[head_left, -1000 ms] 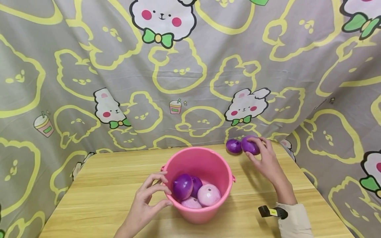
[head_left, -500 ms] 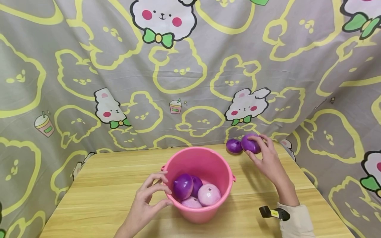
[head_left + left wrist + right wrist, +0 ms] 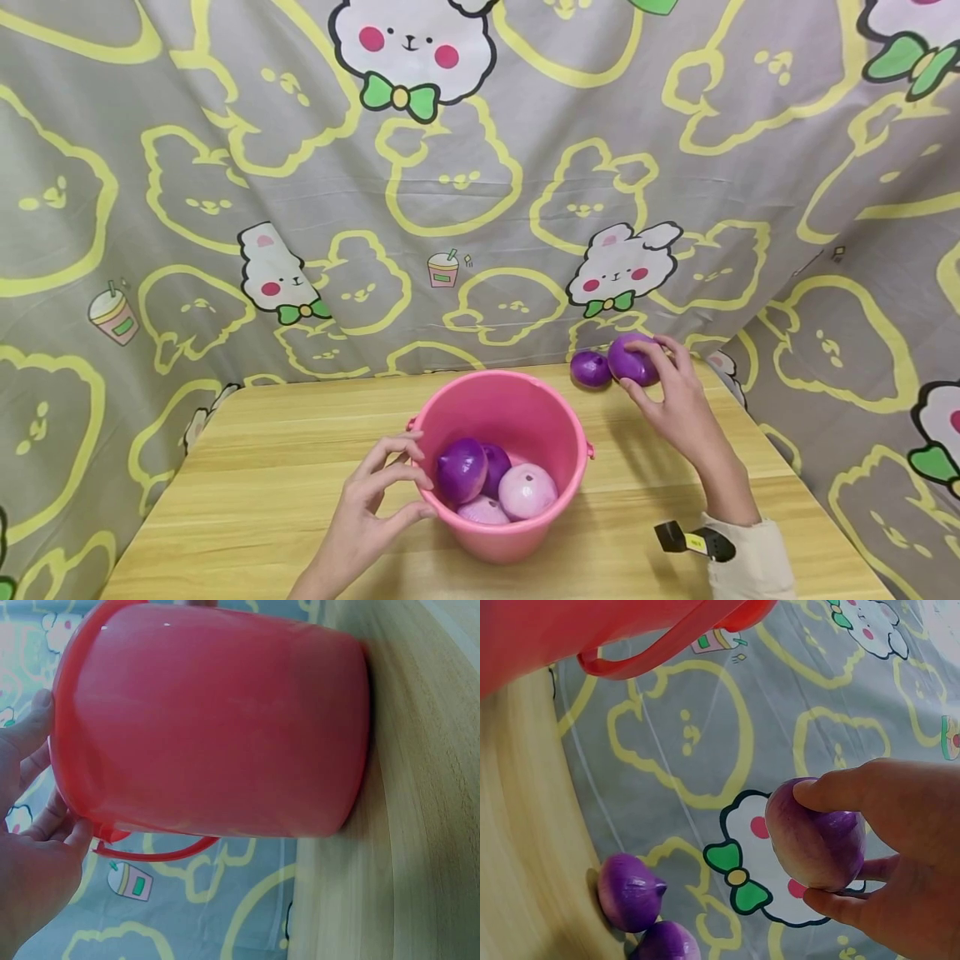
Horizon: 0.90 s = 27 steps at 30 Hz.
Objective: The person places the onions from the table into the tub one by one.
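Observation:
A pink bucket [image 3: 502,546] stands on the table, holding purple onions [image 3: 461,471] and pale pink onions [image 3: 527,492]. My left hand [image 3: 369,508] grips its left rim with thumb and bent fingers; the left wrist view shows the bucket wall [image 3: 217,720] side-on. Over the table's back right, my right hand [image 3: 671,400] holds a purple onion [image 3: 630,360] between thumb and fingers. In the right wrist view, this onion [image 3: 814,840] is off the table. Beneath it lie one purple onion [image 3: 630,892] and another [image 3: 667,943] partly cut off by the frame.
The wooden table [image 3: 285,467] ends at a patterned grey curtain [image 3: 480,208] behind and at the sides. The bucket's handle [image 3: 649,656] hangs down along its side. A black strap with a yellow label [image 3: 693,540] sits at the right sleeve [image 3: 750,558].
My right hand has lifted the onion slightly upward, away from the one beside it. The left hand and the bucket have stayed in place.

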### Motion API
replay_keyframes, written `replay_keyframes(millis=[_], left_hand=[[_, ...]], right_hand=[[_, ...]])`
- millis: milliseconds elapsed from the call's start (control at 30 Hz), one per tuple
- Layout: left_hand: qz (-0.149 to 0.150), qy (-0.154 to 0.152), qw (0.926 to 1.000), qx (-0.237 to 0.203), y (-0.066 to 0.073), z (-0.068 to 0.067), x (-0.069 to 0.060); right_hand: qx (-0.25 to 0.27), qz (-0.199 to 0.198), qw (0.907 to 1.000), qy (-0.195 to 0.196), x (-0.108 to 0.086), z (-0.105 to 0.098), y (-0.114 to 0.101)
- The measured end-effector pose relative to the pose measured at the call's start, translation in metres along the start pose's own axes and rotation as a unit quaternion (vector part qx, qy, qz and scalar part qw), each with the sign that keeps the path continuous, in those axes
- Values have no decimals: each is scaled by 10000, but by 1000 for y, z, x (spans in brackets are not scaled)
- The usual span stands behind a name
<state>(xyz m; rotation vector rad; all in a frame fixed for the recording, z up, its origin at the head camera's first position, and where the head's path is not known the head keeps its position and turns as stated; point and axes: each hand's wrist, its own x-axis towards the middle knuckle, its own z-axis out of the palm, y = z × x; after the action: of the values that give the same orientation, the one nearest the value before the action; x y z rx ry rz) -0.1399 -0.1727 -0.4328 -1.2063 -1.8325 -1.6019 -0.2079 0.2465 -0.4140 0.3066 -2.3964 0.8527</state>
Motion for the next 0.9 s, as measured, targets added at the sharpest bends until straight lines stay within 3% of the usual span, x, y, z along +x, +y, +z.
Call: replay_keyframes(millis=[900], left_hand=[[0, -13, 10000, -82, -3, -1, -1]], right_hand=[[50, -217, 9997, 140, 0, -14, -22]])
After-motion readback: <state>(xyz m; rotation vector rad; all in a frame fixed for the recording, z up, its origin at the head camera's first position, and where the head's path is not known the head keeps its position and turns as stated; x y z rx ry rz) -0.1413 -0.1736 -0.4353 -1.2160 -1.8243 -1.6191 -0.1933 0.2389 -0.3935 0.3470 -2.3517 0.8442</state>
